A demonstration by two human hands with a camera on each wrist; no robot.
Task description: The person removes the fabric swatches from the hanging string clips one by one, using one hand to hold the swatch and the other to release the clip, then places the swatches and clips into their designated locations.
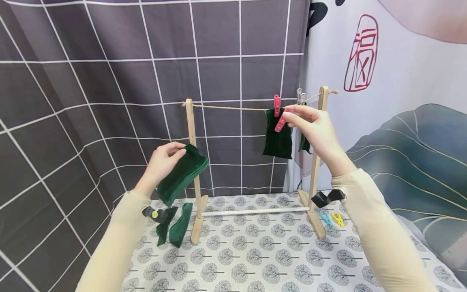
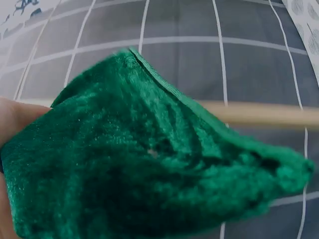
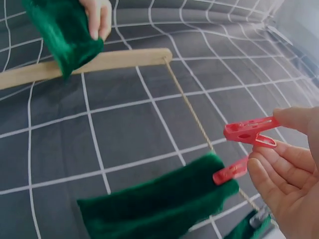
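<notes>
My left hand (image 1: 165, 163) pinches the upper edge of a green velvet cloth (image 1: 184, 174), which hangs slanting in front of the rack's left post; this cloth (image 2: 124, 159) fills much of the left wrist view. Between thumb and fingers, my right hand (image 1: 314, 126) pinches a red clothespin (image 3: 249, 131). Another red clothespin (image 1: 277, 104) clips a second green cloth (image 1: 278, 140) to the string (image 1: 233, 108). Farther right on the string, a grey clothespin (image 1: 300, 97) sits above another green cloth (image 1: 304, 144), partly hidden by my right hand.
Two green cloth pieces (image 1: 180, 227) lie on the tree-patterned tabletop (image 1: 255, 259) by the rack's left foot. Blue (image 1: 326, 219) and yellow clothespins (image 1: 337, 219) lie beside the right foot. Wooden posts (image 1: 314, 170) hold the string, and a white bar (image 1: 255, 211) joins them low down.
</notes>
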